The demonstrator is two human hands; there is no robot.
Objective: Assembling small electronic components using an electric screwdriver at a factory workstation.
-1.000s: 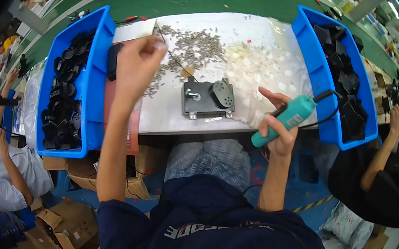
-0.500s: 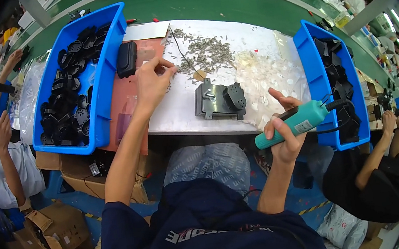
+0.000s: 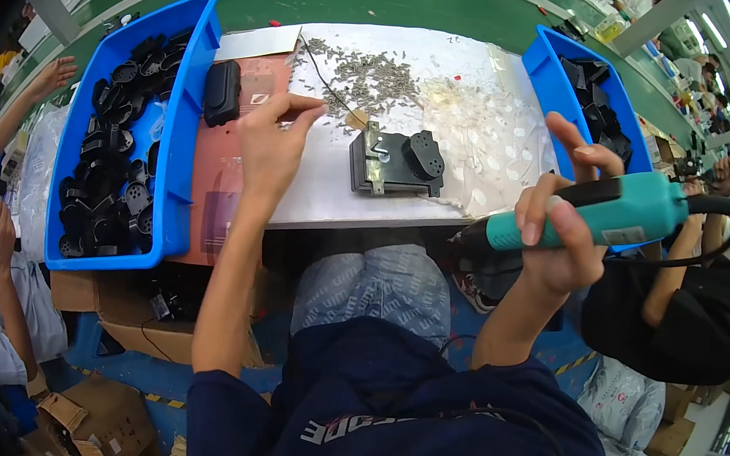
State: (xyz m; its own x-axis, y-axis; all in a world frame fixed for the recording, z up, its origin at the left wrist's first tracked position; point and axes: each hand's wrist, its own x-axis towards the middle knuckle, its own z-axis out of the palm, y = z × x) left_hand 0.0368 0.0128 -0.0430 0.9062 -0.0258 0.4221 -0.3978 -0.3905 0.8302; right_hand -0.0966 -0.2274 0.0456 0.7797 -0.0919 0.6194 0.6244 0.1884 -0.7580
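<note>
My left hand (image 3: 269,155) is raised over the left part of the white work surface, beside a pile of small metal screws (image 3: 373,80). Its thumb and forefinger are pinched together; whatever is between them is too small to make out. My right hand (image 3: 561,237) grips a teal electric screwdriver (image 3: 639,219) in front of the table edge, its dark tip pointing left and its cord leaving on the right. Between my hands, near the front edge, sits a dark block-shaped fixture (image 3: 374,178) with a black rounded part with small holes (image 3: 423,155) on it.
A large blue bin (image 3: 175,234) of black plastic parts stands at left, a smaller blue bin (image 3: 551,73) at right. A black case (image 3: 223,93) lies on the reddish mat (image 3: 208,196). Clear plastic scraps (image 3: 485,138) cover the right of the surface. Other people work on both sides.
My right hand has turned the screwdriver nearly level and brought it right and closer to me. My left hand has lifted slightly from the screws, still pinched.
</note>
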